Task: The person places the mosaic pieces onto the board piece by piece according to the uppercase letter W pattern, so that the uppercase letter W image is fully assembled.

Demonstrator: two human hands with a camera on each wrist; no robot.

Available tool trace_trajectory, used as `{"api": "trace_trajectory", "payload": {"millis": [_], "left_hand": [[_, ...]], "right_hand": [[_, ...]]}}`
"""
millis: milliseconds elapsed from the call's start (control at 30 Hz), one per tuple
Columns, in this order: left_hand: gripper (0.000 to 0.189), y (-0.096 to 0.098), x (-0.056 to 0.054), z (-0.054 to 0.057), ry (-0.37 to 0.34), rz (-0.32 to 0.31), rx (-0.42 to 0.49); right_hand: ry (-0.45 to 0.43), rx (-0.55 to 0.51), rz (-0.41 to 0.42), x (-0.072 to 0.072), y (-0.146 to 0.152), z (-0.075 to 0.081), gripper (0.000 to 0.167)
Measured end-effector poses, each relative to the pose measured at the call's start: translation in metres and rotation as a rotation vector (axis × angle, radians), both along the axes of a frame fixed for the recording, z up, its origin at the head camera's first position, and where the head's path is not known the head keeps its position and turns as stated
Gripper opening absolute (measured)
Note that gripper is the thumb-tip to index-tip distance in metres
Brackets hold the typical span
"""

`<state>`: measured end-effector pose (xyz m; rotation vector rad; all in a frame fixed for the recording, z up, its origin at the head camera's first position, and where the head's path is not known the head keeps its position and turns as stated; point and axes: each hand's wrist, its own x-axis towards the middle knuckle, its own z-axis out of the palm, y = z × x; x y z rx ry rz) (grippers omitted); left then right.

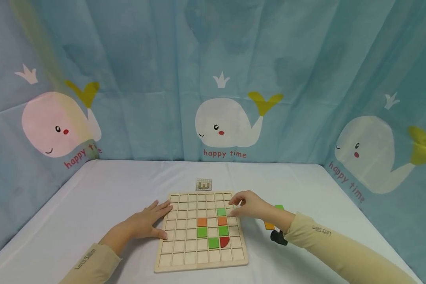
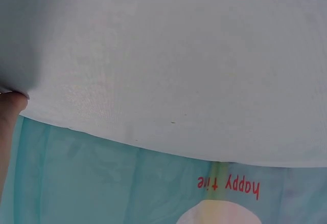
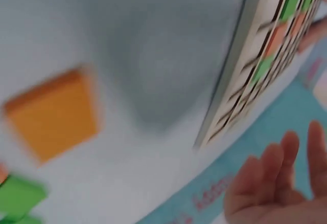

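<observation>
A wooden grid board (image 1: 178,247) lies on the white table, with several green and orange square tiles and one red quarter-circle tile (image 1: 224,242) in its cells. The topmost is a green tile (image 1: 221,212); an orange tile (image 1: 222,221) is just below it. My left hand (image 1: 144,221) rests along the board's left edge, fingers spread and thumb on the frame. Over the upper right edge hovers my right hand (image 1: 250,206), its fingers loosely bent and apart from the thumb. In the right wrist view nothing shows between its fingers (image 3: 271,162).
A small card with a grid pattern (image 1: 204,184) lies behind the board. To the right, partly hidden by the right forearm, are a loose orange tile (image 3: 53,114), green pieces (image 3: 20,196) and a black object (image 1: 279,237). A blue whale-print curtain (image 1: 145,98) surrounds the table.
</observation>
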<state>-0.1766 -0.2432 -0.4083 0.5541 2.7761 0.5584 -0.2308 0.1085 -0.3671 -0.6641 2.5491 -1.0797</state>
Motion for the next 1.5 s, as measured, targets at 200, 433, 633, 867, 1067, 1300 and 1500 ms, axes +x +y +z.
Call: {"api": "trace_trajectory", "payload": {"millis": [200,433,633,867,1067,1300,1500], "left_hand": [[0.096,-0.003,0.000,0.002,0.016,-0.019,0.002],[0.097,-0.001,0.000,0.003,-0.001,-0.009,0.010],[0.098,-0.001,-0.001,0.001,0.000,-0.021,0.012],[0.098,0.000,0.000,0.001,-0.011,-0.003,0.003],[0.098,-0.002,0.000,0.000,-0.012,0.000,0.005],[0.099,-0.001,0.001,0.001,-0.012,-0.001,-0.001],[0.097,0.001,0.001,0.004,-0.008,-0.007,0.001]], "right_hand": [[0.042,0.031,0.088,-0.020,0.035,0.007,0.030],[0.036,0.097,0.163,-0.037,0.072,0.011,0.032],[-0.011,0.143,0.271,-0.049,0.103,0.004,0.030],[-0.028,0.143,0.333,-0.052,0.114,-0.003,0.029],[-0.048,0.141,0.351,-0.047,0.115,-0.009,0.027],[-0.099,0.110,0.346,-0.040,0.119,-0.014,0.026],[-0.130,0.076,0.335,-0.035,0.127,-0.016,0.028]]}}
